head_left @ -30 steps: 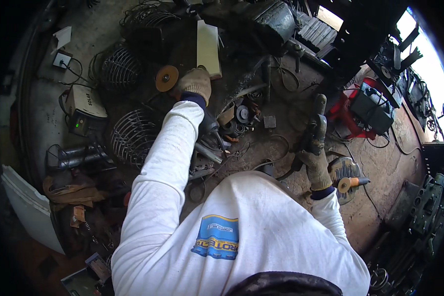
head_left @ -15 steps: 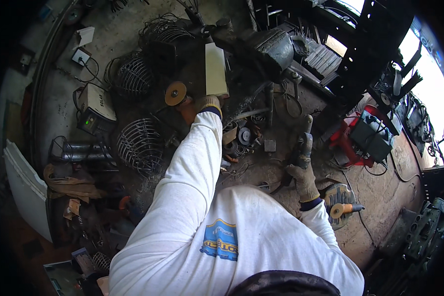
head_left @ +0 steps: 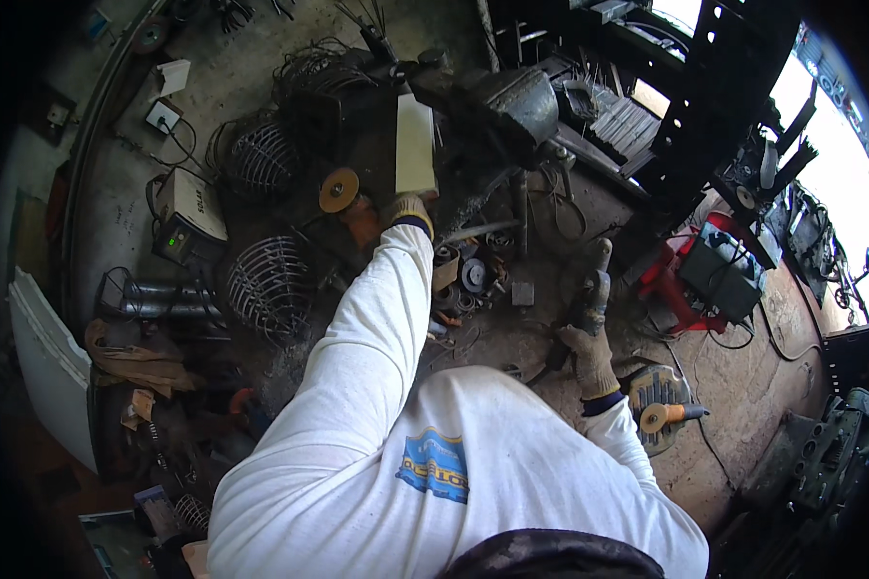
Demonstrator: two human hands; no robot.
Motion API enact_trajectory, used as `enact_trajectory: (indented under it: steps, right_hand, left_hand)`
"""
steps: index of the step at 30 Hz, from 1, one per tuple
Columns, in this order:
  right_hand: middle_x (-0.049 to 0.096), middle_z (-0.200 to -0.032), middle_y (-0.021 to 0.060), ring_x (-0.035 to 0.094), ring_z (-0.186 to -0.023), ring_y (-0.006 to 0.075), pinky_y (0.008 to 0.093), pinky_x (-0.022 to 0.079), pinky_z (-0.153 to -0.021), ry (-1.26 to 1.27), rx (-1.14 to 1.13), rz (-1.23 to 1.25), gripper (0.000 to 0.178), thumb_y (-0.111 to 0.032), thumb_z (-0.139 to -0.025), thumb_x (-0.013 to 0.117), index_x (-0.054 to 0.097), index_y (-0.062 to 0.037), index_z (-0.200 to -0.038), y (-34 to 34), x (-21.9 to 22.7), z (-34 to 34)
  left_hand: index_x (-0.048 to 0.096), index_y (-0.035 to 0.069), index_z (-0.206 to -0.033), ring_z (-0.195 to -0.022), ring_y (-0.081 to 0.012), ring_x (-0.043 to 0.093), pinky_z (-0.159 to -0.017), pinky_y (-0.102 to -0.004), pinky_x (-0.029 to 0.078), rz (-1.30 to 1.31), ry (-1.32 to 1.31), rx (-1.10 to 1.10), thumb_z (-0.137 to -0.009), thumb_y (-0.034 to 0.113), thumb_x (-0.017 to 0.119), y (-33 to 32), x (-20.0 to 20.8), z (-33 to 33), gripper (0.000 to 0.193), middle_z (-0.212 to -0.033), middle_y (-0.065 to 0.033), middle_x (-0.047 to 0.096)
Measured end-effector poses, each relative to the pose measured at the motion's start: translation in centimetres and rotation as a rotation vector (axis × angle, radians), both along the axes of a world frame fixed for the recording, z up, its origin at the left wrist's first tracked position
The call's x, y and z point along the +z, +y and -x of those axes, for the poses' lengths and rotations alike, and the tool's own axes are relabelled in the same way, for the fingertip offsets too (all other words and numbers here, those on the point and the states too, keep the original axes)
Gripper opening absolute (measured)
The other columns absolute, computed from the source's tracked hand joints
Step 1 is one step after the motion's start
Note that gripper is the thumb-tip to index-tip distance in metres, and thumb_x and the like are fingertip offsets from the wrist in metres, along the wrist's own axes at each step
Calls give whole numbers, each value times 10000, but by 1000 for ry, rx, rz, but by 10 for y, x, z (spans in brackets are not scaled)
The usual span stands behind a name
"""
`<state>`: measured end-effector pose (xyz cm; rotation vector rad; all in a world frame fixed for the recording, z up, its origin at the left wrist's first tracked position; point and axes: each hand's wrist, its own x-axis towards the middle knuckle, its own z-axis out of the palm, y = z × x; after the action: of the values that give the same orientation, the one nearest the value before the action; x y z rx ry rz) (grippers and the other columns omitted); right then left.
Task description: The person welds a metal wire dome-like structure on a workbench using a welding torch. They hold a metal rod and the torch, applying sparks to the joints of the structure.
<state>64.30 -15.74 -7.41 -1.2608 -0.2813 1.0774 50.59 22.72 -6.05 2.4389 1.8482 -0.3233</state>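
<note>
My left hand [head_left: 412, 208], in a knitted work glove, is closed at the near end of a long cream rectangular board [head_left: 415, 145]. Most of its fingers are hidden from view. Just left of that hand is an orange angle grinder [head_left: 361, 222] with a tan disc [head_left: 339, 190]. My right hand [head_left: 592, 355], gloved too, closes round the lower end of a dark, elongated tool [head_left: 595, 289] with a rounded tip; its exact kind is unclear. A second orange grinder [head_left: 674, 415] lies on a slotted pad beside my right forearm.
Round wire cages [head_left: 268, 280] lie to the left, near a cream box machine [head_left: 191, 217] with a green light. Small metal parts [head_left: 473, 275] are scattered in the middle. A red plastic stool [head_left: 668, 289] bearing a dark box [head_left: 719, 275] stands right. Cables cross the floor.
The whole view has shifted slightly. Both hands keep nearly the same place, the left at the cream board and the right on the dark tool.
</note>
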Motion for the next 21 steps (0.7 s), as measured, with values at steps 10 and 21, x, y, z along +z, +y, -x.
enact_trajectory:
  steps: [10, 21]
  right_hand:
    - [619, -1052, 35, 611, -960, 168, 303, 494, -848, -37, 35, 36, 432, -137, -844, 684, 575, -55, -1254, -9, 3, 1]
    - [589, -1010, 39, 625, -922, 189, 421, 595, -862, 39, 17, -145, 415, -55, -854, 649, 537, -58, -1254, -6, -31, 9]
  left_hand:
    - [707, 8, -1208, -1082, -349, 728, -919, -471, 587, 36, 28, -109, -961, 249, 633, -19, 1, 34, 353, -1183, -250, 718]
    - [749, 40, -1184, -1109, -311, 724, -930, -462, 581, 138, -292, 113, -899, 335, 703, -22, 36, 21, 413, -1180, -212, 735]
